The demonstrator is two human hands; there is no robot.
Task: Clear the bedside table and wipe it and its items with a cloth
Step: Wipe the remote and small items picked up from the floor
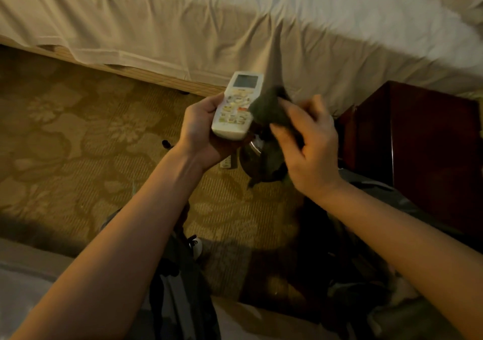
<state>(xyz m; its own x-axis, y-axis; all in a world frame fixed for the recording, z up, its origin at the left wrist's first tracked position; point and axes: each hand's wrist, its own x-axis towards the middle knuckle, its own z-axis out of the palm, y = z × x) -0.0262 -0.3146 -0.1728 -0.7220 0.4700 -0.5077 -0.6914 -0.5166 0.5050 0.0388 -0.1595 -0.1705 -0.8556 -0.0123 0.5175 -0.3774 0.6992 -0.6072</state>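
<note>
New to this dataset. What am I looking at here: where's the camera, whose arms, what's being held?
There is no robot here. A person wears one wide-angle camera on the head, looking forward and down, so the two bare arms coming in from the bottom are their own.

The left hand holds a white remote control with a small screen at its top end. The right hand grips a dark cloth and presses it against the remote's right edge, which looks like wiping.

Around them: a bed with a pale sheet across the top, patterned carpet below, and the dark wooden bedside table at the right. Something dark and roundish sits on the floor under the hands; it is too hidden to name.
</note>
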